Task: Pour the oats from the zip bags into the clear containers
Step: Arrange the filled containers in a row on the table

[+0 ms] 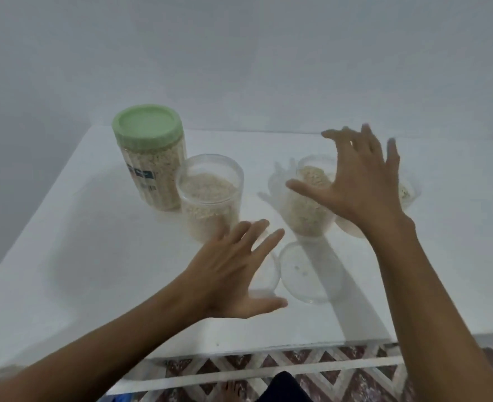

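Both hands hover spread-fingered and holding nothing over a white table (94, 256): the left hand (233, 274) near the front edge above a clear lid (303, 274), the right hand (361, 184) over a clear container (306, 210) of oats. Another open container (210, 195) of oats stands mid-table, touching a green-lidded jar (152, 155) toward the back-left corner.

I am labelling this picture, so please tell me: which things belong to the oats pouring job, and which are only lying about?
Belong to the job:
- open clear container with oats
- second clear container with oats, partly behind the right hand
- two clear lids on the table
- left hand, open

Lying about:
- green-lidded jar of oats, closed
- white table
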Demonstrator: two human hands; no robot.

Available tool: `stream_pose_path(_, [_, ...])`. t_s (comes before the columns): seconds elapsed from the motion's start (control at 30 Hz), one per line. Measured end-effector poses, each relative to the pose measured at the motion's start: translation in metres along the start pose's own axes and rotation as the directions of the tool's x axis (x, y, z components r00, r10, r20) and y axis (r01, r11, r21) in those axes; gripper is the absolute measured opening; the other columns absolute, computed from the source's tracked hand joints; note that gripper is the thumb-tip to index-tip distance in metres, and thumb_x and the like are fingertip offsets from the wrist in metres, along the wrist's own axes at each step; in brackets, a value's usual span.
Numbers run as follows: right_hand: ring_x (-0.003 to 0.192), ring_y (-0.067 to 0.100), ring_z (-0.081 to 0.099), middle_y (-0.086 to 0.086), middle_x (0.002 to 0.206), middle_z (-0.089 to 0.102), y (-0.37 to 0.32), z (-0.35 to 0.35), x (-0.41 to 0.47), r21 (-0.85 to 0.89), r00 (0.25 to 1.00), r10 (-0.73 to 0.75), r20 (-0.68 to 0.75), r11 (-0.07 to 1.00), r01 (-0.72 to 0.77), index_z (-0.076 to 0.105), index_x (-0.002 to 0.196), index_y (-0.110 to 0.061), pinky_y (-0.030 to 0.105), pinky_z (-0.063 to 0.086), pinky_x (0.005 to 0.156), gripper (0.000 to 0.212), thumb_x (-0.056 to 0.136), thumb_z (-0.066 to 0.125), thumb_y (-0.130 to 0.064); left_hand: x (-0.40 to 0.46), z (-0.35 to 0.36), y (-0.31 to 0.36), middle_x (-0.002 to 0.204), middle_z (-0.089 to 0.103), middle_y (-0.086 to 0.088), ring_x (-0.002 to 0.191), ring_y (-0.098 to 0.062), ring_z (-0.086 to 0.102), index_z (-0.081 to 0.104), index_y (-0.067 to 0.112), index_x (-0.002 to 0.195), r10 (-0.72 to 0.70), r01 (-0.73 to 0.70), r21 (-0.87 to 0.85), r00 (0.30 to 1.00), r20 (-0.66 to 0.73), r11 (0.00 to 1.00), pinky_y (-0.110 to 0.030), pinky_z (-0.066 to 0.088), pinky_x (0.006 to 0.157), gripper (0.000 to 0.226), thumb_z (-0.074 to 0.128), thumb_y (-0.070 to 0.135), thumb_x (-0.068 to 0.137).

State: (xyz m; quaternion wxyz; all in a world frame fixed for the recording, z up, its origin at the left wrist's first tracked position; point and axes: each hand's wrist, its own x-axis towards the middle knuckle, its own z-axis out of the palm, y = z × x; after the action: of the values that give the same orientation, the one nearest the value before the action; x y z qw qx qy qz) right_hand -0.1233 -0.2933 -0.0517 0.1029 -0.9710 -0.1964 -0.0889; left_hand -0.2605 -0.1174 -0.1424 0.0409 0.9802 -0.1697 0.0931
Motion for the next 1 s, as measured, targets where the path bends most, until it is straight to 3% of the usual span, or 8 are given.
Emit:
stream_pose_path(0.07, [0.157,0.033,0.001,0.017,0.163,0.028,0.005,0.014,0.002,-0.152,0.983,0.082,0.166,0.987,-0.056,0.022,0.157,-0.022,0.063,-0.014,0.117,0.121,0.064,0.046,-0.096,0.0,0.009,0.002,0.143,0.051,-0.016,0.118,-0.034,0.056,0.039,0.008,0.149,-0.077,0.069,0.054,0.986,0.149,0.996,-0.048,0.051,0.093,0.103,0.041,0.083,0.078])
stream_pose_path(0.2, [0.15,0.034,0.024,0.022,0.149,0.04,-0.003,0.035,-0.001,-0.132,0.996,0.026,0.084,0.991,-0.014,0.014,0.158,-0.021,0.058,-0.008,0.123,0.12,0.068,0.056,-0.088,0.003,0.005,0.002,0.131,0.056,-0.01,0.109,-0.028,0.058,0.028,0.01,0.154,-0.156,0.163,-0.029,0.971,0.181,0.986,-0.038,0.053,0.088,0.103,0.042,0.077,0.077])
stream_pose_path(0.37, [0.133,0.026,0.045,0.01,0.153,0.029,-0.01,0.049,-0.015,0.363,0.988,-0.145,-0.059,0.918,0.157,0.008,0.159,-0.034,0.041,0.05,0.1,0.131,0.058,0.082,-0.071,0.006,-0.062,-0.004,0.119,0.059,0.019,0.104,0.002,0.054,0.048,0.038,0.141,-0.234,0.295,-0.394,0.952,0.197,0.87,-0.019,0.041,0.085,0.091,0.042,0.088,0.065])
stream_pose_path(0.5, [0.141,-0.011,0.03,0.002,0.167,0.005,-0.012,0.07,-0.023,0.724,0.966,-0.075,-0.247,0.649,0.235,0.003,0.155,-0.038,0.014,0.043,0.104,0.134,0.055,0.089,-0.056,0.03,-0.105,-0.009,0.114,0.059,0.02,0.098,0.0,0.055,0.051,0.041,0.137,-0.226,0.225,-0.442,0.973,0.052,0.868,-0.023,0.042,0.084,0.087,0.039,0.087,0.064])
stream_pose_path(0.6, [0.134,-0.004,0.049,0.005,0.15,0.047,-0.01,0.09,-0.021,0.845,0.996,0.038,-0.084,0.533,0.051,-0.014,0.149,-0.049,0.013,0.037,0.11,0.146,0.055,0.097,-0.039,0.066,-0.095,0.0,0.122,0.061,0.003,0.104,-0.015,0.057,0.052,0.027,0.139,-0.245,0.19,-0.401,0.965,-0.09,0.896,-0.025,0.038,0.088,0.09,0.044,0.081,0.068])
stream_pose_path(0.7, [0.121,-0.007,0.058,-0.001,0.127,0.067,-0.001,0.102,-0.015,0.793,0.996,0.002,0.088,0.605,-0.071,0.013,0.159,-0.021,-0.004,0.025,0.1,0.137,0.053,0.094,-0.051,0.105,-0.062,0.005,0.124,0.058,-0.014,0.107,-0.033,0.055,0.051,0.014,0.14,-0.248,0.218,-0.222,0.962,-0.115,0.95,-0.04,0.047,0.088,0.092,0.037,0.077,0.074])
stream_pose_path(0.8, [0.105,0.003,0.068,-0.008,0.117,0.07,0.001,0.103,-0.013,0.768,0.987,0.063,0.149,0.621,-0.155,0.052,0.137,-0.026,0.024,0.054,0.088,0.099,0.049,0.085,-0.058,0.124,-0.035,0.004,0.141,0.039,-0.011,0.124,-0.033,0.042,0.035,0.026,0.148,-0.329,0.334,-0.104,0.942,0.064,0.937,-0.051,0.035,0.101,0.076,0.041,0.071,0.086])
stream_pose_path(1.0, [0.087,0.002,0.067,-0.007,0.106,0.068,-0.008,0.092,-0.015,0.712,0.98,0.1,0.172,0.675,-0.194,0.055,0.129,-0.022,0.021,0.05,0.07,0.096,0.045,0.07,-0.066,0.13,-0.028,0.007,0.137,0.04,-0.013,0.114,-0.035,0.044,0.035,0.03,0.145,-0.321,0.321,-0.039,0.947,-0.006,0.946,-0.044,0.038,0.09,0.066,0.041,0.067,0.091])
